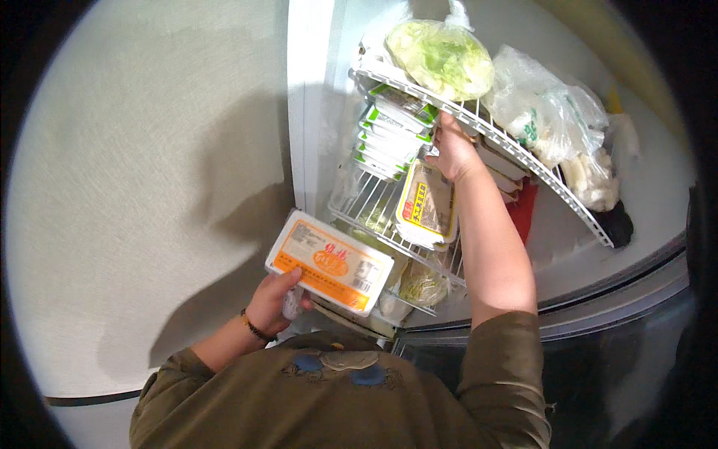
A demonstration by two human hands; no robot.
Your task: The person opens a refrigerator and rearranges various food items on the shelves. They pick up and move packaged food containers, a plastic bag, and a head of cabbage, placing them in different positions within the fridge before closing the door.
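My left hand (279, 300) grips a flat white pack with an orange-edged film lid (331, 261), tilted, in front of the fridge shelves; a bit of clear plastic shows under its fingers. Beneath the upper wire shelf, my right hand (453, 149) reaches in over the packed goods. Its fingertips are partly hidden by the shelf edge, so what they touch cannot be told. Left of it stands a stack of white packs with green edges (392, 134). Just below it lie several yellow-edged tofu packs (429, 202), one on another.
The upper wire shelf (505, 134) bears a bag of leafy greens (443, 59), a clear plastic bag (541, 106) and pale mushrooms (589, 177). More packs and a red item (523, 210) are right of my forearm. Bagged sprouts (424, 283) lie below the lower wire shelf (370, 221).
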